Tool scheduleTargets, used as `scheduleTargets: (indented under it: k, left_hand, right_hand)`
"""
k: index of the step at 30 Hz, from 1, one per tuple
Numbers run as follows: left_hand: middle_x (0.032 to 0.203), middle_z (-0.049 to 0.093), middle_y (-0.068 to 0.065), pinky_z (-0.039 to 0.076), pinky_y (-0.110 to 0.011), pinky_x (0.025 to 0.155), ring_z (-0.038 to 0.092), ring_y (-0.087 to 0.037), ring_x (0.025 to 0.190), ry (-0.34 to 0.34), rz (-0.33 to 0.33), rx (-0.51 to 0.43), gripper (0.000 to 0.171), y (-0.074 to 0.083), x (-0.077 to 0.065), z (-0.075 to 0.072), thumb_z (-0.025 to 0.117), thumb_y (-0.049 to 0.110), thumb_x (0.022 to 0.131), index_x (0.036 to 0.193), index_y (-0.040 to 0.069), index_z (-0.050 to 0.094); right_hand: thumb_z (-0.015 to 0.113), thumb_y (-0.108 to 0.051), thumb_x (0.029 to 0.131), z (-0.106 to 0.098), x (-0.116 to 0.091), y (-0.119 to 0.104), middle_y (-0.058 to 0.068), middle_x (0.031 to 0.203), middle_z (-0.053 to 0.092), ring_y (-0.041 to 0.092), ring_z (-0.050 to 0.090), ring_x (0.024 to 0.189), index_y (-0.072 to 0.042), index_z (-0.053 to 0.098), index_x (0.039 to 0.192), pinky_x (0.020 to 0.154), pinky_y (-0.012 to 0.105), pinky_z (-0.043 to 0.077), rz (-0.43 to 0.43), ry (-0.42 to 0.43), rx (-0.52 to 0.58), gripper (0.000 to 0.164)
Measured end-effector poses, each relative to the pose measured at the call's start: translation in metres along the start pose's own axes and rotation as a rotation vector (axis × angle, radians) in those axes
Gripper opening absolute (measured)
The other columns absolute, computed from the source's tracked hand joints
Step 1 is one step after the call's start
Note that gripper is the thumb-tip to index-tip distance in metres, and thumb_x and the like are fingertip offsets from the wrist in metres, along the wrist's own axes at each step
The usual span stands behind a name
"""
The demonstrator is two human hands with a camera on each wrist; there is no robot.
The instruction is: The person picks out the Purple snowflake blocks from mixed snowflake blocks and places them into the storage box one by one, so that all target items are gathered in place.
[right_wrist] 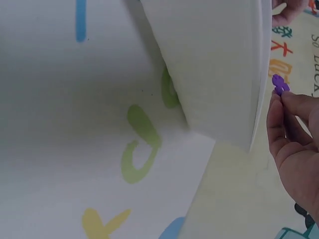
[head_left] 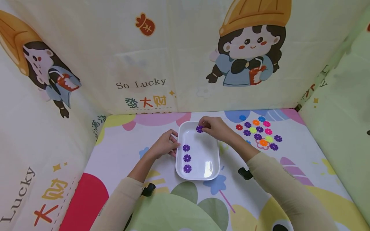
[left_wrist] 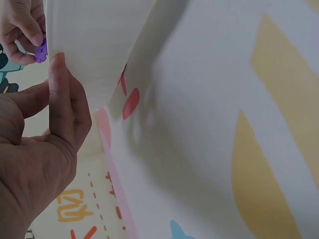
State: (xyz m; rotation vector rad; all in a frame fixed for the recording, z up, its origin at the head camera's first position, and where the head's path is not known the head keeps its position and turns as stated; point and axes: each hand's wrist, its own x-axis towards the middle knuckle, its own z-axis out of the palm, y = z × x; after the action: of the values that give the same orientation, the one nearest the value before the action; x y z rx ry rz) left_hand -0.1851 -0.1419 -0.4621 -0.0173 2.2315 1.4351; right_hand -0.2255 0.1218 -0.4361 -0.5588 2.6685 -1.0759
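A shallow white tray (head_left: 212, 154) lies on the patterned cloth. My left hand (head_left: 164, 144) grips its left rim; in the left wrist view the fingers (left_wrist: 62, 99) lie against the outer wall. Over the tray's far end my right hand (head_left: 215, 128) pinches a purple snowflake disc (head_left: 199, 129) between thumb and fingertips. The right wrist view shows this disc (right_wrist: 280, 84) held above the rim. Inside the tray, along its left side, a column of three purple snowflake discs runs from the upper disc (head_left: 186, 148) through the middle disc (head_left: 187, 158) to the lower disc (head_left: 187, 168).
To the right of the tray several loose snowflake discs (head_left: 259, 129) in purple, orange, blue, pink, red and yellow lie scattered. A printed cloth (head_left: 196, 96) forms upright walls behind and on both sides. Black wrist devices show near the left sleeve (head_left: 124, 195) and right sleeve (head_left: 277, 183).
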Motion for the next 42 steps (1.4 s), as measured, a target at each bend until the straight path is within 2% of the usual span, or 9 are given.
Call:
scheduleTargets:
  k: [6,12,19,26,31,42]
  left_hand:
    - [0.1,0.059,-0.014,0.066,-0.038,0.06,0.067,-0.021,0.066,-0.003,0.003,0.004,0.038,0.002,-0.002,0.0,0.066,0.006,0.099,0.133,0.007,0.048]
    - [0.1,0.06,-0.014,0.067,-0.04,0.061,0.067,-0.021,0.065,-0.005,-0.001,0.003,0.038,0.003,-0.003,0.0,0.066,0.005,0.099,0.133,0.007,0.048]
    - [0.1,0.06,-0.014,0.066,-0.039,0.06,0.066,-0.021,0.065,-0.005,0.009,0.003,0.038,0.002,-0.001,-0.001,0.065,0.005,0.1,0.134,0.007,0.047]
    - [0.101,0.06,-0.014,0.067,-0.041,0.063,0.067,-0.021,0.065,-0.011,0.008,0.001,0.039,0.002,-0.001,-0.001,0.065,0.005,0.1,0.134,0.007,0.047]
    - [0.1,0.06,-0.014,0.067,-0.044,0.064,0.067,-0.021,0.064,-0.01,0.008,-0.002,0.039,0.002,-0.002,-0.001,0.066,0.004,0.099,0.133,0.006,0.047]
    - [0.1,0.059,-0.014,0.067,-0.04,0.06,0.067,-0.021,0.066,0.0,0.018,0.009,0.038,0.001,-0.001,-0.001,0.066,0.004,0.099,0.133,0.006,0.048]
  right_hand:
    - [0.068,-0.007,0.099,0.014,0.011,-0.007,0.008,0.112,0.074,0.023,0.071,0.103,-0.012,0.069,0.118,0.093,0.036,0.064,0.01,-0.061,-0.012,0.019]
    - [0.068,-0.008,0.099,0.026,0.02,-0.01,0.009,0.108,0.074,0.022,0.071,0.098,-0.009,0.071,0.116,0.091,0.033,0.065,0.013,-0.112,-0.026,0.017]
    - [0.07,-0.009,0.098,0.038,0.03,-0.008,0.01,0.11,0.074,0.023,0.071,0.099,-0.008,0.071,0.115,0.089,0.033,0.065,0.018,-0.125,-0.071,0.017]
    - [0.072,-0.005,0.095,0.049,0.038,0.001,0.013,0.105,0.075,0.026,0.073,0.098,-0.004,0.072,0.111,0.089,0.034,0.065,0.01,-0.14,-0.045,0.015]
    - [0.073,-0.003,0.094,0.058,0.04,0.003,0.013,0.103,0.075,0.026,0.073,0.098,-0.002,0.073,0.108,0.088,0.032,0.065,0.0,-0.106,-0.041,0.014]
    - [0.072,-0.007,0.096,0.068,0.033,0.002,0.009,0.103,0.073,0.021,0.071,0.095,-0.005,0.072,0.109,0.089,0.031,0.065,0.04,-0.018,-0.014,0.013]
